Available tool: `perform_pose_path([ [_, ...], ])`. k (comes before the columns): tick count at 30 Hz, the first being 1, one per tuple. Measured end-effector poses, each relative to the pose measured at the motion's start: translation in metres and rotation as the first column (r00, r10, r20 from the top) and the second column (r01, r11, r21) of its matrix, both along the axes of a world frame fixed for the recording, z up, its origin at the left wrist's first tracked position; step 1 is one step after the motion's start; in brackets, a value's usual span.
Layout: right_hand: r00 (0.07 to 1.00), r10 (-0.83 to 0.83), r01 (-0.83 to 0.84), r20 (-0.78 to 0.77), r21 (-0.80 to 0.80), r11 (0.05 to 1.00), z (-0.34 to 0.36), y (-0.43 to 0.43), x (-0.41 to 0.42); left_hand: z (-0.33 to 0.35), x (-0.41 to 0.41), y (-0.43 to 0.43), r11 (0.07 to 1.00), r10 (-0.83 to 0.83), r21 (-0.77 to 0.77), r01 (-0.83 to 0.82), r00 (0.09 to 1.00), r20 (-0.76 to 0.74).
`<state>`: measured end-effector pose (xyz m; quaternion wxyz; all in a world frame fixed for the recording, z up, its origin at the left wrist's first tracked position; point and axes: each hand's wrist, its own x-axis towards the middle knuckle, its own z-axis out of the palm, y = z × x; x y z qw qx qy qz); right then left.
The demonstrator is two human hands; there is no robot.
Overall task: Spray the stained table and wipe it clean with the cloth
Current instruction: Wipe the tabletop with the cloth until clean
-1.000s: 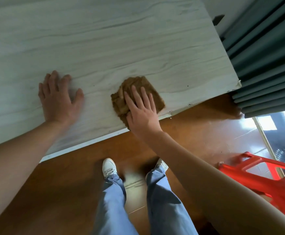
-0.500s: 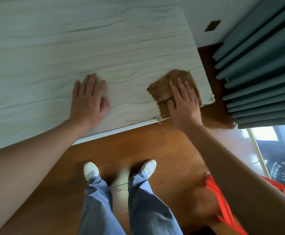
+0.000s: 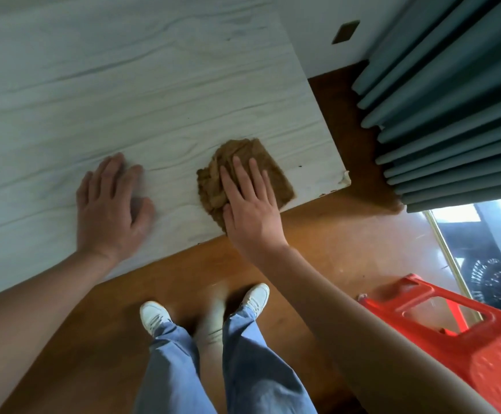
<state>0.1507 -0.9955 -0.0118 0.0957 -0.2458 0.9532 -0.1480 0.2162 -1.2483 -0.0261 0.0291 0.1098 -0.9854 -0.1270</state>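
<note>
Near the table's [image 3: 153, 94] front right corner, the right hand [image 3: 250, 204], flat on the cloth [image 3: 268, 162], has swept it back inward from the edge, so wiping continues while the left hand [image 3: 110, 204] rests open, holding nothing.

Two hands [image 3: 110, 209] (one cloth [image 3: 261, 162]), one stool [image 3: 482, 348]

Red stool [image 3: 464, 333], grey-green curtain [image 3: 452, 94]

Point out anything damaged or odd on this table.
The table's near right corner is chipped: the pale surface layer curls up there, and small nicks dot the front edge beside it. A few dark specks sit near the brown cloth under the right hand.
</note>
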Motion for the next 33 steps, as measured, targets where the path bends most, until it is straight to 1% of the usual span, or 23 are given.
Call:
perform_pose_path([
  [2, 1.000, 0.004, -0.004, 0.004, -0.007, 1.000, 0.000, 0.006, -0.005, 0.000, 0.000, 0.000, 1.000, -0.002, -0.004, 0.002, 1.000, -0.010],
  [4, 0.999, -0.032, 0.031, -0.011, -0.007, 0.999, 0.000, 0.022, -0.019, 0.000, 0.000, -0.001, 1.000, -0.002, -0.006, 0.002, 1.000, -0.011],
  [6, 0.991, -0.132, 0.132, -0.032, 0.021, 0.991, 0.001, 0.039, -0.039, 0.001, 0.000, 0.000, 1.000, 0.003, -0.005, -0.003, 1.000, 0.002],
  [8, 0.974, -0.225, 0.226, -0.022, 0.076, 0.971, 0.002, 0.057, -0.066, 0.002, -0.001, 0.000, 1.000, 0.007, 0.003, -0.007, 1.000, 0.010],
  [11, 0.950, -0.312, 0.308, 0.007, 0.133, 0.942, 0.004, 0.083, -0.109, 0.003, 0.000, -0.001, 1.000, 0.006, 0.015, -0.007, 1.000, 0.024],
  [14, 0.931, -0.363, 0.357, 0.042, 0.101, 0.929, 0.001, 0.089, -0.135, 0.002, 0.002, -0.002, 1.000, 0.008, 0.005, -0.008, 1.000, 0.023],
  [16, 0.929, -0.368, 0.363, 0.032, 0.101, 0.926, -0.001, 0.083, -0.137, 0.002, 0.001, -0.002, 1.000, 0.003, -0.002, -0.003, 1.000, 0.023],
  [19, 0.948, -0.319, 0.319, -0.022, 0.132, 0.939, -0.002, 0.076, -0.128, 0.002, 0.000, -0.001, 1.000, 0.003, 0.002, -0.003, 1.000, 0.023],
  [22, 0.973, -0.225, 0.229, -0.043, 0.119, 0.966, -0.001, 0.062, -0.109, 0.004, 0.000, -0.001, 1.000, -0.002, -0.005, 0.002, 1.000, 0.026],
  [26, 0.999, -0.044, 0.044, -0.010, 0.086, 0.995, 0.003, 0.021, -0.061, 0.004, 0.000, -0.002, 1.000, 0.000, -0.012, 0.000, 1.000, 0.017],
  [29, 0.996, 0.083, -0.083, 0.013, 0.052, 0.995, 0.003, -0.001, -0.027, 0.004, 0.000, -0.002, 1.000, 0.003, -0.010, -0.003, 1.000, 0.011],
  [31, 0.991, 0.126, -0.127, 0.036, 0.037, 0.991, 0.004, 0.003, -0.029, 0.004, 0.000, -0.002, 1.000, -0.001, -0.013, 0.001, 1.000, 0.009],
  [33, 0.987, 0.151, -0.153, 0.053, 0.038, 0.988, 0.004, 0.015, -0.048, 0.003, 0.000, -0.002, 1.000, 0.000, -0.018, 0.000, 1.000, -0.004],
])
